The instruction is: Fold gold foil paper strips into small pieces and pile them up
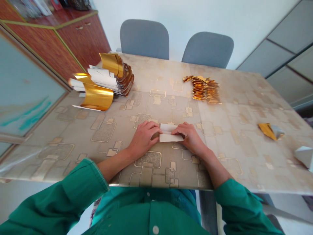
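A small sheet of paper point(168, 138), white on the side that shows, lies on the table in front of me with a fold along its near edge. My left hand point(147, 136) pinches its left end between thumb and fingers. At the right end, my right hand point(189, 136) has its fingers curled and pressed on the folded strip. The underside of the paper is hidden. Farther off to the right stands a row of folded gold paper pieces point(205, 89). A stack of gold sheets with white backs point(105, 78) lies at the back left, curling upward.
The table point(151, 111) has a patterned cover. One gold-and-silver folded piece point(270, 131) lies at the right, with a pale paper piece point(304, 156) near the right edge. Two grey chairs point(144, 39) stand behind the table. A wooden cabinet point(80, 39) is at back left.
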Demonstrator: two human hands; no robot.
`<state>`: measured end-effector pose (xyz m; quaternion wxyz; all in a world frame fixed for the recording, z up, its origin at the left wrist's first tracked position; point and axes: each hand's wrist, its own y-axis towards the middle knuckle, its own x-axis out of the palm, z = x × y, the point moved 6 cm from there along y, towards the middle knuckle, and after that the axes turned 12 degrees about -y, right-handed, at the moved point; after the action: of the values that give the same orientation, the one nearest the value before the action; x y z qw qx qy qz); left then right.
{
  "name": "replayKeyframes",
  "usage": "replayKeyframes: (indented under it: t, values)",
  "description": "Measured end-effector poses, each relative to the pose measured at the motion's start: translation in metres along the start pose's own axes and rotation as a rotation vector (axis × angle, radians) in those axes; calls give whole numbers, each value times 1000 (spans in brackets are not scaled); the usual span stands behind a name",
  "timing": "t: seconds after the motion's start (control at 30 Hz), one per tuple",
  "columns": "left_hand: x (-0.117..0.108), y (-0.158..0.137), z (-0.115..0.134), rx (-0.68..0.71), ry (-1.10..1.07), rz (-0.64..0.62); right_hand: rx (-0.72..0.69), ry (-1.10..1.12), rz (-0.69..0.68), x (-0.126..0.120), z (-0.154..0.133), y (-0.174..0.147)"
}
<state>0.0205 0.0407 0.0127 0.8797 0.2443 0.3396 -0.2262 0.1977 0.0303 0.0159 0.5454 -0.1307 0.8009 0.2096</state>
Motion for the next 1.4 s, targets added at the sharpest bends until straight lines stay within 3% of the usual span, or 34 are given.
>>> replayKeyframes:
  t: [0.2,0.33,0.5,0.67,0.87,1.03,1.2,1.4]
  values:
    - [1,0,0,2,19,6,-134,-281,6,-4,-19,-15]
    - [1,-1,1,24,46,3,-150,-377,9,0,-24,-34]
    - [-3,-2,6,161,82,8,-145,-403,-9,6,-24,-47]
    - [5,-6,28,345,201,-22,-117,-369,-22,7,-22,-43]
    - [18,-16,31,341,337,-164,-76,-391,-15,7,-17,-47]
    - [15,-21,27,330,357,-168,-46,-440,-21,1,-8,-59]
    - [19,-18,30,366,363,-151,12,-351,38,-10,3,-60]
    - [23,-12,36,364,382,-146,123,-67,113,-11,18,-16]
